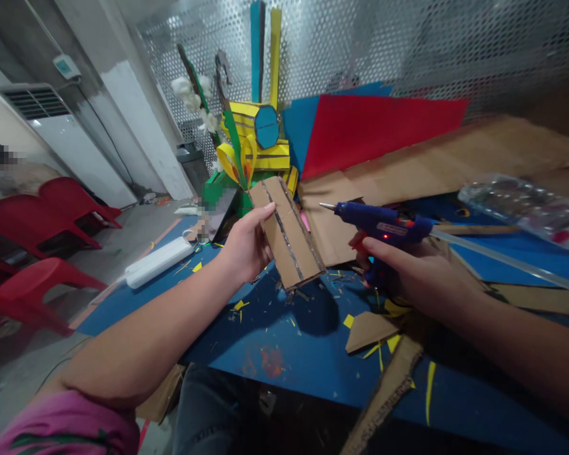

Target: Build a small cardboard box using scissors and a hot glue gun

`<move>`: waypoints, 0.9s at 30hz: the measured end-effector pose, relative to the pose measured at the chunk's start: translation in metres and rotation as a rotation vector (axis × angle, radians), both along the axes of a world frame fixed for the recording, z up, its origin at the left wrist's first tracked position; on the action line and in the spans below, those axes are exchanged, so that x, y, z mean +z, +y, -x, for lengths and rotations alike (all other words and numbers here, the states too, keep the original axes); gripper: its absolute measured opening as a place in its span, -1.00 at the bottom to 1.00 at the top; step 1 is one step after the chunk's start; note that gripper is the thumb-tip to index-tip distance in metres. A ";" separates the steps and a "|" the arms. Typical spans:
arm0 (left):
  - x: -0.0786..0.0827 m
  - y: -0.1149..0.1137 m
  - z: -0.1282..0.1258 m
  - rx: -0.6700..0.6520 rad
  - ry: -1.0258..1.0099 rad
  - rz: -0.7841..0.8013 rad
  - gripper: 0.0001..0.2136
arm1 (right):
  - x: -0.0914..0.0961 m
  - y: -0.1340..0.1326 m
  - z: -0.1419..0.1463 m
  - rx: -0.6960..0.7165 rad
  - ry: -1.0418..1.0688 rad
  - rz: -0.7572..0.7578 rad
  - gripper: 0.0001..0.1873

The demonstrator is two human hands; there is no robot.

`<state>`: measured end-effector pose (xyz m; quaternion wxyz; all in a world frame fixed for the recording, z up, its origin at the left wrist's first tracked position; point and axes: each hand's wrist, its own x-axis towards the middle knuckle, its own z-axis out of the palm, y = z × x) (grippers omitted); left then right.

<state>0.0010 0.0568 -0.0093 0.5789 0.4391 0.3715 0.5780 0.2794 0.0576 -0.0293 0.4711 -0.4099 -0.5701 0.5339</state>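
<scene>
My left hand (251,243) is closed around a folded cardboard box (291,230), thumb on its front face. Dark, shiny lines run along the box's lengthwise edges, and it is held tilted above the blue table (275,341). In my right hand (408,268) is a blue hot glue gun (384,221), fingers wrapped round the handle near the orange trigger. A red light glows on its side, and a clear glue stick (512,259) sticks out of its back. The metal nozzle points left toward the box without touching it.
Yellow and brown cardboard scraps (372,332) litter the table. Behind stand a yellow and blue paper model (253,129), a red sheet (379,129) and a long cardboard sheet (455,164). A white power strip (159,262) lies left, a plastic bottle (526,208) right. Red chairs (42,215) stand beyond.
</scene>
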 end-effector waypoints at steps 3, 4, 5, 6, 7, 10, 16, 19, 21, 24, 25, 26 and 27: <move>-0.001 0.001 0.001 0.039 -0.016 0.023 -0.58 | -0.001 0.000 0.000 0.009 -0.013 -0.022 -0.58; -0.001 0.000 0.000 0.050 -0.014 0.024 -0.57 | -0.001 0.000 0.000 0.011 -0.018 -0.032 -0.59; 0.000 0.000 0.000 0.054 -0.012 0.018 -0.56 | 0.000 0.000 -0.001 0.014 -0.023 -0.042 -0.60; 0.001 -0.001 0.000 0.049 -0.009 0.005 -0.55 | 0.000 -0.001 -0.001 0.014 -0.028 -0.052 -0.60; 0.002 -0.003 -0.001 0.038 -0.006 -0.015 -0.54 | 0.000 -0.001 0.000 0.013 -0.032 -0.063 -0.61; 0.006 -0.007 -0.005 -0.009 0.030 -0.101 -0.54 | 0.001 -0.003 -0.001 0.012 -0.039 -0.080 -0.63; 0.009 -0.016 -0.016 0.027 0.052 -0.269 -0.39 | 0.003 -0.006 -0.006 0.039 0.058 0.010 -0.45; 0.008 -0.017 -0.020 0.052 0.084 -0.334 -0.28 | 0.003 -0.008 -0.011 0.027 0.032 -0.019 -0.40; 0.007 -0.017 -0.021 0.059 0.094 -0.373 -0.22 | 0.004 -0.010 -0.013 0.033 -0.050 -0.075 -0.39; 0.008 -0.017 -0.022 0.073 0.095 -0.411 -0.17 | 0.007 -0.012 -0.014 0.069 -0.172 -0.219 -0.43; 0.009 -0.018 -0.022 0.078 0.094 -0.420 -0.17 | 0.008 -0.012 -0.014 0.077 -0.198 -0.267 -0.46; 0.009 -0.018 -0.023 0.083 0.093 -0.429 -0.17 | 0.009 -0.012 -0.013 0.079 -0.213 -0.306 -0.48; 0.010 -0.018 -0.023 0.084 0.093 -0.438 -0.18 | 0.011 -0.012 -0.013 0.081 -0.220 -0.333 -0.50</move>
